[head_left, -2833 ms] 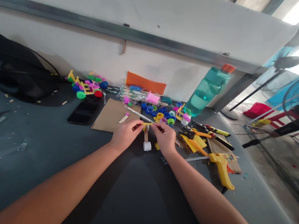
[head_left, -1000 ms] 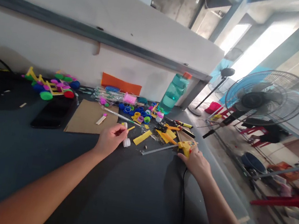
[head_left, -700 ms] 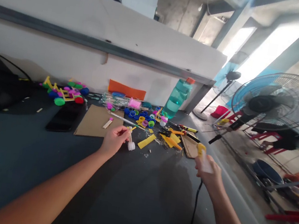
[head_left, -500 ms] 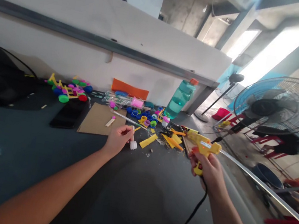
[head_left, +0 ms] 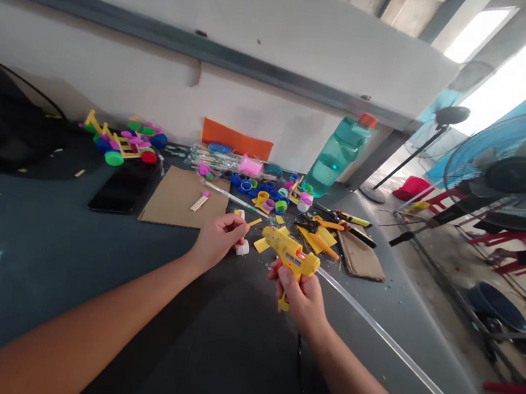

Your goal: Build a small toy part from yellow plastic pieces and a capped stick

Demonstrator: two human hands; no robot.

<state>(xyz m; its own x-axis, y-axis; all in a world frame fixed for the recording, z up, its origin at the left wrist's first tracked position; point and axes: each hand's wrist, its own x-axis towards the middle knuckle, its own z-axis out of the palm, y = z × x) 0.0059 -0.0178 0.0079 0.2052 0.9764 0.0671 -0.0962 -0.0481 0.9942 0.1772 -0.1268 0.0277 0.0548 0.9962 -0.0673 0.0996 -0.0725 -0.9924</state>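
My left hand (head_left: 217, 240) pinches a small piece with white bottle caps (head_left: 242, 247), one showing below the fingertips and one above; the fingers hide its middle. Just past the fingertips shows a thin yellow stick (head_left: 255, 222). My right hand (head_left: 300, 296) is wrapped around the handle of a yellow glue gun (head_left: 291, 251). The gun's nozzle points left, a short way from the left fingers. Out of its back runs a long clear glue stick (head_left: 385, 336). Behind both hands lie loose coloured bottle caps (head_left: 268, 204).
A teal water bottle (head_left: 336, 159) stands at the back. Pliers (head_left: 359, 234) and cardboard (head_left: 361, 256) lie at the right. To the left are another cardboard sheet (head_left: 168, 195), a black phone (head_left: 121, 191) and small cap-wheeled toys (head_left: 124, 145). A fan (head_left: 521, 171) stands beyond the table.
My right hand has brought the glue gun leftward, close to my left hand. The left hand still pinches the capped piece. The camera view has shifted slightly.
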